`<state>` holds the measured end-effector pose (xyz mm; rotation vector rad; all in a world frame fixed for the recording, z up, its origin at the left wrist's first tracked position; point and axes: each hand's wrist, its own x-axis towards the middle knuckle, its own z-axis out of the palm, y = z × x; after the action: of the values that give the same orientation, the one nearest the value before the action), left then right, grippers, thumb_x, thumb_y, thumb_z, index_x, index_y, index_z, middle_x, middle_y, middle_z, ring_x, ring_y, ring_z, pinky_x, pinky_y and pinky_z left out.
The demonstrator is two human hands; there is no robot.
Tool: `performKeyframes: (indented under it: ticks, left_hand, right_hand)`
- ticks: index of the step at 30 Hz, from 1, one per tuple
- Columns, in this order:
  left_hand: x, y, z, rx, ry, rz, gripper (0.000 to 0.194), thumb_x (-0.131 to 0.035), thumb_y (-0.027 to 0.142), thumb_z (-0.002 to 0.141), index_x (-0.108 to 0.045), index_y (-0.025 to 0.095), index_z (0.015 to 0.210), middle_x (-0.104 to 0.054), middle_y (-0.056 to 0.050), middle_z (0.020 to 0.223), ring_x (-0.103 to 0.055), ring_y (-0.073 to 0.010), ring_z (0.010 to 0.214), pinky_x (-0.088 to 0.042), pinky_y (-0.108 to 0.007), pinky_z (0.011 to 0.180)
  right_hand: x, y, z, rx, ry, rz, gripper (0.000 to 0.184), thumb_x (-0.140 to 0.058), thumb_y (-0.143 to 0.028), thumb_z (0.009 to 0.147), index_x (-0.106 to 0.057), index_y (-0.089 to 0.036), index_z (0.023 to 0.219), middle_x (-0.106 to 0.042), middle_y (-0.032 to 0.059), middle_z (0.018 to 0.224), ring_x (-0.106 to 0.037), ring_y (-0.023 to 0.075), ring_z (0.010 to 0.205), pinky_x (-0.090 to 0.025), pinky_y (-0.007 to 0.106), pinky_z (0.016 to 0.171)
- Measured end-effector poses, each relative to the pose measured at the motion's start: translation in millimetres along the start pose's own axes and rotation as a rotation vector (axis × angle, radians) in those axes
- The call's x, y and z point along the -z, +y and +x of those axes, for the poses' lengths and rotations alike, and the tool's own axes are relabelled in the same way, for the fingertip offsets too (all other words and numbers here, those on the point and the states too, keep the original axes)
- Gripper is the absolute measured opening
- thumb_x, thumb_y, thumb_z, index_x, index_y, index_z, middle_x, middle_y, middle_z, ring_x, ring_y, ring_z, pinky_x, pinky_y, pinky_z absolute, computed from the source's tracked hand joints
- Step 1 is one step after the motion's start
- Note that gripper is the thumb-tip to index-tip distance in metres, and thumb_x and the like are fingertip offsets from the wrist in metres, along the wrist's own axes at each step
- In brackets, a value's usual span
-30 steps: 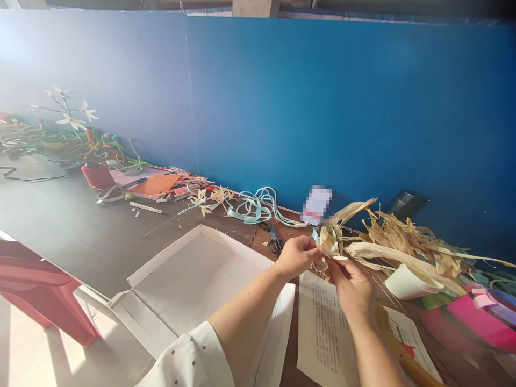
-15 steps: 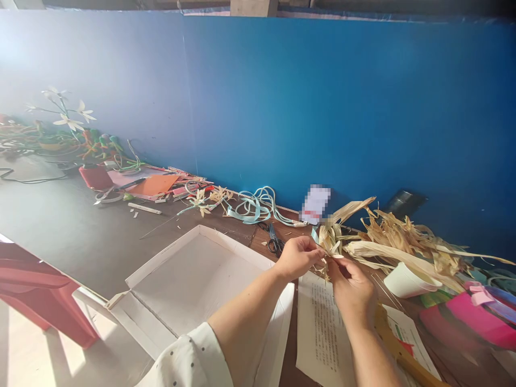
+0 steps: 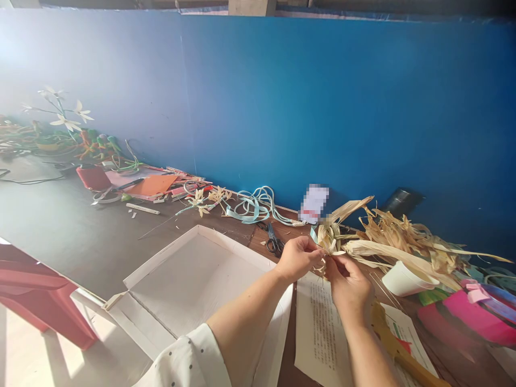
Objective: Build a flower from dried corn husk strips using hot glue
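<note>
Both hands meet over the table's right half around a small corn husk flower (image 3: 335, 251) with pale pointed petals. My left hand (image 3: 297, 258) is closed in a pinch at the flower's left side. From the right, my right hand (image 3: 353, 287) pinches it just under the petals. The fingers partly cover the flower's base and any stem. Right behind the hands lie dry corn husks (image 3: 395, 236), heaped against the blue wall. Black scissors (image 3: 274, 242) rest just left of my left hand. Beneath my right forearm is a printed sheet (image 3: 316, 333).
An open white box lid (image 3: 181, 277) takes up the table's front middle. A white cup (image 3: 407, 279) lies tipped near a pink bag (image 3: 471, 312). Further left are light-blue cords (image 3: 258, 207), orange paper (image 3: 155, 185) and finished flowers (image 3: 66, 121). A red stool (image 3: 44, 301) stands at the left.
The petals between the hands show slightly more spread than before. Both hands keep nearly the same place and grip. The whole view has shifted very slightly.
</note>
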<state>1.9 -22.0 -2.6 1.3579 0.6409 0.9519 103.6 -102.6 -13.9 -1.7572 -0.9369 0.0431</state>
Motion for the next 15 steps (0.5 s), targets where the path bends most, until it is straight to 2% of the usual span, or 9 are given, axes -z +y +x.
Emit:
performKeyframes:
  ticks: [8,15]
  left_hand:
    - [-2.7,-10,4,0.022,-0.011,-0.1,0.026,-0.07,0.034,0.068,-0.054,0.012,0.067,-0.058,-0.001,0.061,-0.052,-0.0065,0.054,-0.042,-0.018,0.053]
    - [-5.1,-12,6,0.053,-0.053,-0.272,0.025,-0.071,0.029,0.065,-0.053,0.013,0.069,-0.059,0.0,0.062,-0.057,-0.0079,0.057,-0.047,-0.021,0.06]
  right_hand:
    - [-2,2,1,-0.03,-0.048,0.137,0.039,-0.063,-0.053,0.072,-0.069,-0.018,0.088,-0.066,0.0028,0.061,-0.059,0.0182,0.055,-0.043,0.027,0.054]
    - [-2,4,0,-0.022,-0.03,0.098,0.039,-0.063,-0.053,0.073,-0.069,-0.018,0.087,-0.068,0.0047,0.066,-0.062,0.0198,0.06,-0.045,0.028,0.06]
